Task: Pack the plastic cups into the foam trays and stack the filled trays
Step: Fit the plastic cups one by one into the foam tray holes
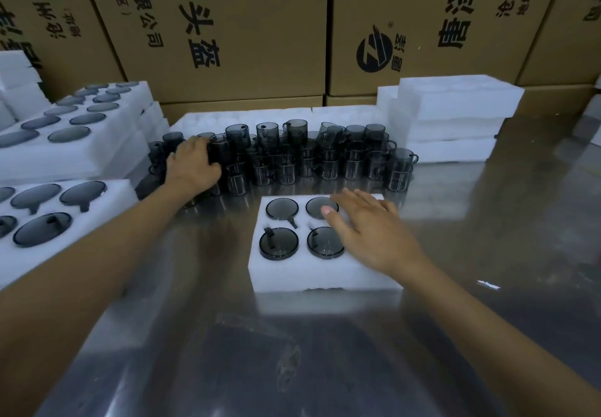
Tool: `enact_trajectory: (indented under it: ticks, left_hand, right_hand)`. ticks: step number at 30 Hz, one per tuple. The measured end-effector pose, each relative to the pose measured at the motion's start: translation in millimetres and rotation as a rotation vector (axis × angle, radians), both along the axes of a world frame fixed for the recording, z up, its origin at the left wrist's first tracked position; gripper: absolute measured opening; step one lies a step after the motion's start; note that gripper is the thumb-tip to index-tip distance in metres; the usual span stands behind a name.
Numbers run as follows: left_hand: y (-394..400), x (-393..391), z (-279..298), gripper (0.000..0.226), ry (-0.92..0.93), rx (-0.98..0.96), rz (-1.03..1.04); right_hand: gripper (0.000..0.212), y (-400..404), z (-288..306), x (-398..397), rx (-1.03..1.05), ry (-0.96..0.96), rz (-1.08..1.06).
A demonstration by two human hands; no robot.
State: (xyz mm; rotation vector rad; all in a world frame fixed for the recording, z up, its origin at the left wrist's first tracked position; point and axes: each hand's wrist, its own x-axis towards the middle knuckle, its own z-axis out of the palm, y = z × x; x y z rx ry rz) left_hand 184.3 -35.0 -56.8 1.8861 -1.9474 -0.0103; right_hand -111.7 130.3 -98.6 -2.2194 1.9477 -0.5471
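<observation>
Foam tray (325, 273), four cups seated: right hand (374, 231) lying flat steadying it, while left hand (195, 166) is gripping stacked cups (221, 153) for refilling.

Both forearms are bare, with no sleeve showing anywhere. The left hand (192, 164) and right hand (370, 231) wear no gloves. Neither wrist carries a watch or band.

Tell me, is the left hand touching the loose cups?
Touching. The head view shows the left hand with fingers wrapped round a cup at the left of the loose cups.
</observation>
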Motion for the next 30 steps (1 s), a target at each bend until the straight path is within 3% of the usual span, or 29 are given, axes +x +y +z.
enact_trajectory:
  ticks: [4,14,16,18,21,25,27,30]
  left_hand:
    - [-22,22,-8,0.027,0.159,0.054,0.063]
    - [-3,18,-23,0.019,0.334,-0.165,0.071]
    - [16,11,-18,0.016,0.373,-0.205,-0.021]
    - [37,1,-8,0.013,0.413,-0.180,-0.167]
    - [77,-22,11,0.012,0.459,0.019,-0.495]
    - [127,-66,30,0.018,0.467,0.269,-0.935]
    - [140,-88,33,0.020,0.411,0.278,-1.023]
    - [146,-109,30,0.025,0.263,0.199,-1.037]
  right_hand:
    - [0.060,-1,-4,-4,-0.032,-0.060,0.002]
    - [0.058,1,-5,-3,-0.059,-0.056,0.004]
    - [0.053,-1,-4,-3,-0.035,-0.109,-0.006]
    - [0.043,-7,4,-7,0.068,-0.325,-0.039]
    - [0.029,-6,25,-19,0.239,-0.819,-0.017]
    - [0.041,8,41,-32,0.365,-1.119,0.270]
    - [0.041,17,44,-34,0.380,-1.137,0.384]
    - [0.035,30,50,-44,0.331,-1.038,0.289]
